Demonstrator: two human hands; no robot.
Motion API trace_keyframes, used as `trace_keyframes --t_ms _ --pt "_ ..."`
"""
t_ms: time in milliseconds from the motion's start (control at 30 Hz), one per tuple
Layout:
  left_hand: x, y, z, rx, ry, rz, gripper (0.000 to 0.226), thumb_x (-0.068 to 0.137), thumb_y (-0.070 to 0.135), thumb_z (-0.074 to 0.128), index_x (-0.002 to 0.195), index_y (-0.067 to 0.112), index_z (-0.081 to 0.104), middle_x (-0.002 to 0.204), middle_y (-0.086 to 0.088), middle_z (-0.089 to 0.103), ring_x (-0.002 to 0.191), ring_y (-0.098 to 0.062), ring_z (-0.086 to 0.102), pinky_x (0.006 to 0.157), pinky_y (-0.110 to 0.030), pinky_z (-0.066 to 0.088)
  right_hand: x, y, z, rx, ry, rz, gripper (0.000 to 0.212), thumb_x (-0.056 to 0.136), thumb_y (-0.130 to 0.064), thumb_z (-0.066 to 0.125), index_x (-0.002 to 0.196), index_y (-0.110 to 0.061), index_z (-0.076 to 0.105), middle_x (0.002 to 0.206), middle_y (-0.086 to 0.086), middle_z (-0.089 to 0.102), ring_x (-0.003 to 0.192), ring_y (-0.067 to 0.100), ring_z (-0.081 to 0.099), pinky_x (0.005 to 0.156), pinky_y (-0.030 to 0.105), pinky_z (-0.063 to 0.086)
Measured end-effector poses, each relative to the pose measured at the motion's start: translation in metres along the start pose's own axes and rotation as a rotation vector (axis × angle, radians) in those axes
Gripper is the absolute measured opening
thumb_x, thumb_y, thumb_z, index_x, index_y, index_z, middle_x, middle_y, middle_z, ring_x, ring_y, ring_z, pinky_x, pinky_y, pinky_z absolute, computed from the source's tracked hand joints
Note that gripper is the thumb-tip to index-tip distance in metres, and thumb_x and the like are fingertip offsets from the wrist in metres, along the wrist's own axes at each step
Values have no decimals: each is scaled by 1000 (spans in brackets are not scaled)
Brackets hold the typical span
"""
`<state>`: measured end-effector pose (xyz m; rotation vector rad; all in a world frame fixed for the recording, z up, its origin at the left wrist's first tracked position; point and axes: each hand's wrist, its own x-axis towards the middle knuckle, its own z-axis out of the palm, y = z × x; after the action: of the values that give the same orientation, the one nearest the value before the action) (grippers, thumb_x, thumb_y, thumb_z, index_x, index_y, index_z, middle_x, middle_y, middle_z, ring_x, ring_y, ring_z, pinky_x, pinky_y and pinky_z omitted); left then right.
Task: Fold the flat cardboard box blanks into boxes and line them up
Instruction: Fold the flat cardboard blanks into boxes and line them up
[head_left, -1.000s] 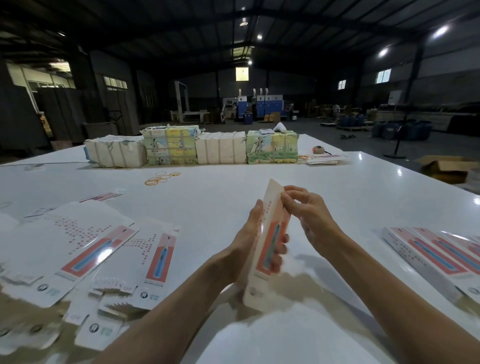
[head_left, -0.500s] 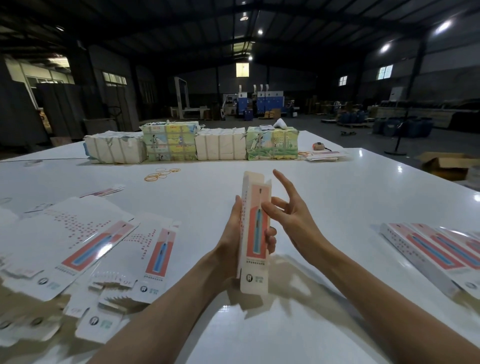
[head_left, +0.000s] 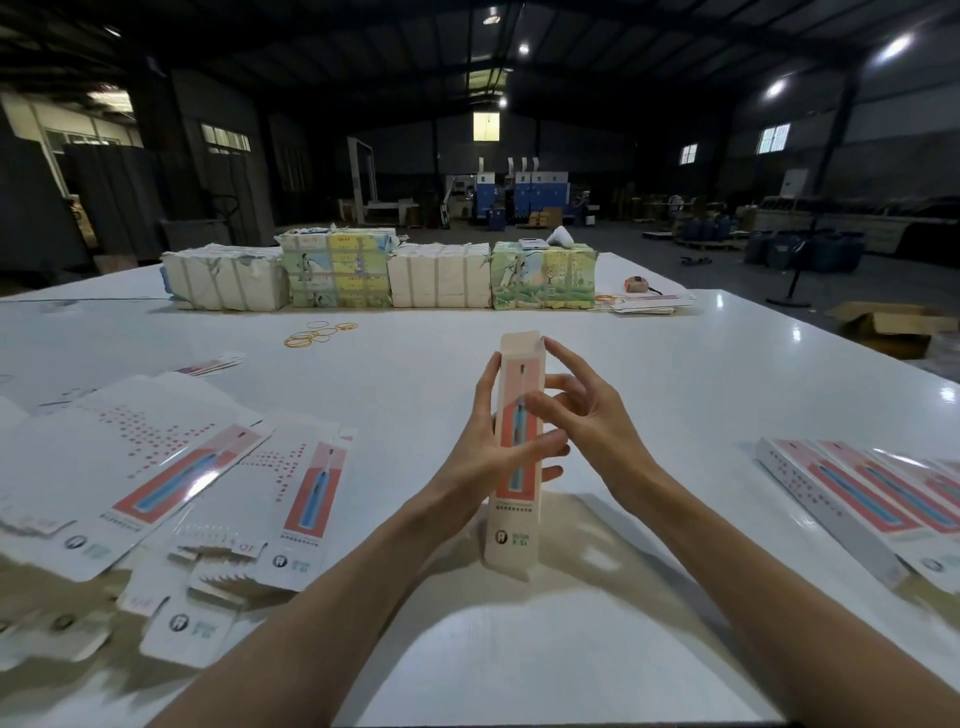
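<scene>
Pink-and-white cardboard box (head_left: 514, 519), long and narrow, upright near centre of white table (head_left: 675, 374), printed face toward camera, top flap up. Lower end at table surface or just above; contact not clear.

Left hand (head_left: 467, 462) gripping box from its left side: thumb straight up along left edge, other fingers curled round the back, two tips showing past right edge at mid-height.

Right hand (head_left: 592, 421) just right of box, fingers spread and loosely bent, holding nothing. Index tip touching upper right edge near top flap; thumb reaching across front face, contact uncertain.

Flat blanks (head_left: 171, 467) scattered in overlapping heap on table at left, printed sides up, some blurred at near edge. Folded boxes (head_left: 852, 499) lying side by side at right, touching one another, well apart from held box.

Yellow rubber bands (head_left: 319, 332) loose on table beyond hands, left of centre. Row of wrapped bundles (head_left: 384, 275) along far edge, two white, two with coloured print, set end to end. Open brown carton (head_left: 883, 327) on floor past right table edge.
</scene>
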<state>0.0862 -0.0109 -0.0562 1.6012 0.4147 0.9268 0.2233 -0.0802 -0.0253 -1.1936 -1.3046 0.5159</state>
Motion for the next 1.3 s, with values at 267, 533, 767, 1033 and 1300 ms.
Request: trace_keyframes --t_ms 267,533,767,1033,1300 --pt "5 -4 -7 -33 63 4 101 71 29 87 147 55 26 127 18 55 101 5 71 64 -17 59 -3 -1 4 -22 -92 19 78 88 -45 73 154 -53 32 131 -3 62 112 19 71 71 39 66" --pt "6 -3 -6 8 4 -42 104 74 29 89 139 78 25 130 29 52 108 -4 72 69 -29 62 -3 1 1 21 -112 13 70 90 -43 73 149 -57 38 134 -11 61 114 10 70 79 37 66" --pt "7 -3 -12 19 -18 -78 108 70 17 88 146 64 27 133 12 56 106 -12 75 73 -35 64 2 2 -3 46 -155 51 44 96 -31 75 134 -29 51 122 -8 68 110 20 73 76 39 66" --pt "0 4 -9 51 -58 -100 95 76 20 89 140 55 27 131 0 59 100 -27 78 74 -39 65 6 12 -8 -16 -175 36 35 97 -27 74 128 -28 58 121 -4 69 107 16 74 79 39 66" --pt "-3 3 -8 6 -72 -149 90 82 12 85 132 61 28 126 -11 61 92 -36 79 73 -38 65 10 12 -12 43 -69 118 47 103 -52 54 146 -35 44 114 -6 75 94 21 78 76 29 63"
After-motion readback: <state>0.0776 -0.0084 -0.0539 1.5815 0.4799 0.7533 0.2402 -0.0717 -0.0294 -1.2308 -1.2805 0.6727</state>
